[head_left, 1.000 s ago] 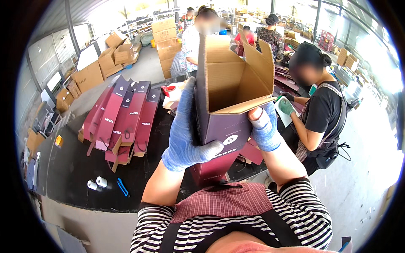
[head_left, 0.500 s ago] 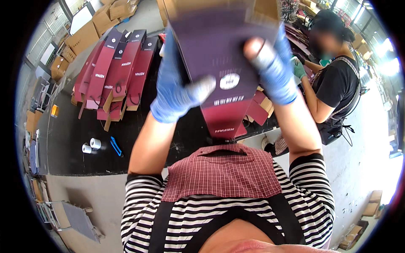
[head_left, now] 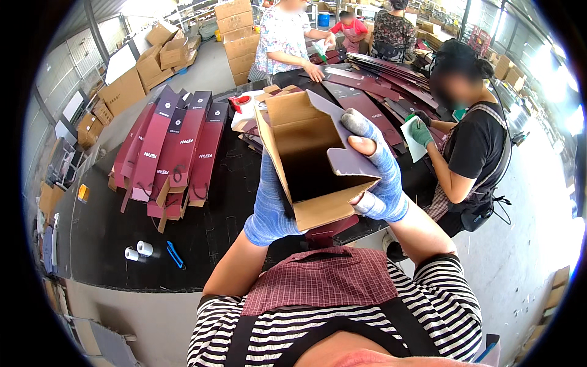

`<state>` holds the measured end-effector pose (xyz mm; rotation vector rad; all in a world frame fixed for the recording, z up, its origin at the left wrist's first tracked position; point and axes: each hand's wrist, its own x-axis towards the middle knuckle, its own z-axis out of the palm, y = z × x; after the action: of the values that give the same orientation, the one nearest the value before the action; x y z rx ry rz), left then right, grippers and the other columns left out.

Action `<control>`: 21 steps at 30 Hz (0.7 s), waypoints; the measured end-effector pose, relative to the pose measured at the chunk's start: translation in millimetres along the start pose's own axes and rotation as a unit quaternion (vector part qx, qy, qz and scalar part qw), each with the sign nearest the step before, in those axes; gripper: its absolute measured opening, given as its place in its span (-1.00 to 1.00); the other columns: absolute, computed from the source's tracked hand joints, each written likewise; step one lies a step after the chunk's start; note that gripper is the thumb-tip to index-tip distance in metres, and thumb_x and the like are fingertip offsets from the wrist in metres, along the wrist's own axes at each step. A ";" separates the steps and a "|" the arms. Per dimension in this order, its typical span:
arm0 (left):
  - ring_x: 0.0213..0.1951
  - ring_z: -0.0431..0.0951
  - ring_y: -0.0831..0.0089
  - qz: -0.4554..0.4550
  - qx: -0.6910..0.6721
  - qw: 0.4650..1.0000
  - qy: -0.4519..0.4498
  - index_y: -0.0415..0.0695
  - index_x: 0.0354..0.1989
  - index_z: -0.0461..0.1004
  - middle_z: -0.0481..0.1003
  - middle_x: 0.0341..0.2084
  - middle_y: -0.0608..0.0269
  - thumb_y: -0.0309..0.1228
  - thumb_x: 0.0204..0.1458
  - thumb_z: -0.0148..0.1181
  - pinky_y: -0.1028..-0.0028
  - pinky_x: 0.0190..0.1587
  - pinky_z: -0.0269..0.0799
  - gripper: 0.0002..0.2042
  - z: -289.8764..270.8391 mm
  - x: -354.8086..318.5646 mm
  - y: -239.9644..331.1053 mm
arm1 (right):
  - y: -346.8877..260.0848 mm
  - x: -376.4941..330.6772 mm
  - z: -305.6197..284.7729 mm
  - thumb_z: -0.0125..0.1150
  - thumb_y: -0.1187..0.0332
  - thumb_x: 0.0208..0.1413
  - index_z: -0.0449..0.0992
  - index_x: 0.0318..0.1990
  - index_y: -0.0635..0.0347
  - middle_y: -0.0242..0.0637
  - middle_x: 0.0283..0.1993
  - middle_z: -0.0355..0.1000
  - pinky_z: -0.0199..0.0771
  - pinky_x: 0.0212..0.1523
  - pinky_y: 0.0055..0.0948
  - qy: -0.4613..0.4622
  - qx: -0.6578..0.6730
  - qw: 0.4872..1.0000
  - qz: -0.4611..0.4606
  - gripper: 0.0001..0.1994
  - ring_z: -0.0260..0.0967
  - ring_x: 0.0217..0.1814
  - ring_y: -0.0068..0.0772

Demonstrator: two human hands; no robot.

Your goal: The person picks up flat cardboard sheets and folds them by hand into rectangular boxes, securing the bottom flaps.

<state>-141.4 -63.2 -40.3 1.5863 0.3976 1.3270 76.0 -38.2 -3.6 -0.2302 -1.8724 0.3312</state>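
Both my hands hold an open carton [head_left: 299, 129], dark purple and maroon outside and plain brown inside. Its open end faces up toward me, with the end flaps splayed and the inside in shadow. In a blue knitted glove, my left hand [head_left: 269, 211] grips the carton's left side, its fingers mostly hidden behind the wall. My right hand [head_left: 386, 177], gloved alike with some bare fingertips, closes around the right side by a purple flap [head_left: 353, 160]. Below the carton, part of another maroon piece [head_left: 333, 230] shows near my apron.
Folded maroon cartons with dark cords [head_left: 162, 147] lie on the black table [head_left: 110, 257] at left. Nearer are white rolls [head_left: 144, 248] and a blue utility knife [head_left: 175, 255]. A red tape dispenser [head_left: 240, 101] lies beyond. Flat cartons [head_left: 367, 98] and a co-worker [head_left: 483, 131] are at right.
The carton has turned from showing its printed outer panel to showing its open end. Both hands have come lower with it. More of the far table and other people now shows.
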 end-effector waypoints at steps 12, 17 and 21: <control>0.36 0.34 0.19 0.053 0.148 0.986 -0.061 0.13 0.55 -0.11 0.18 0.43 0.18 0.22 0.34 -0.20 0.00 0.33 0.40 -0.28 6.7 5.5 6.3 | -4.9 14.3 -13.8 0.44 0.06 0.01 0.54 0.01 0.24 0.01 0.16 0.48 0.27 0.33 0.05 -0.051 -0.072 0.994 -0.061 -0.49 0.35 0.33 0.17; 0.38 0.30 0.17 0.041 0.146 0.987 -0.058 0.03 0.55 -0.12 0.16 0.43 0.10 0.22 0.26 -0.09 0.03 0.35 0.33 -0.19 8.2 6.2 9.5 | -5.1 13.7 -17.1 0.30 -0.05 0.13 0.54 -0.02 0.26 0.03 0.15 0.48 0.26 0.33 0.06 -0.057 -0.066 0.995 -0.045 -0.48 0.34 0.32 0.20; 0.40 0.25 0.14 0.042 0.077 0.996 -0.001 -0.11 0.55 -0.16 0.12 0.43 0.00 0.16 0.16 0.11 0.07 0.39 0.23 -0.07 8.4 10.5 24.9 | -7.1 9.0 -17.0 0.17 -0.12 0.24 0.55 -0.02 0.31 0.04 0.14 0.48 0.23 0.35 0.06 -0.040 -0.054 0.997 -0.043 -0.44 0.32 0.33 0.20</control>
<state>-138.5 -70.6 -13.2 1.7480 0.4445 1.3859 89.3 -40.0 11.9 -0.2125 -1.9747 0.1822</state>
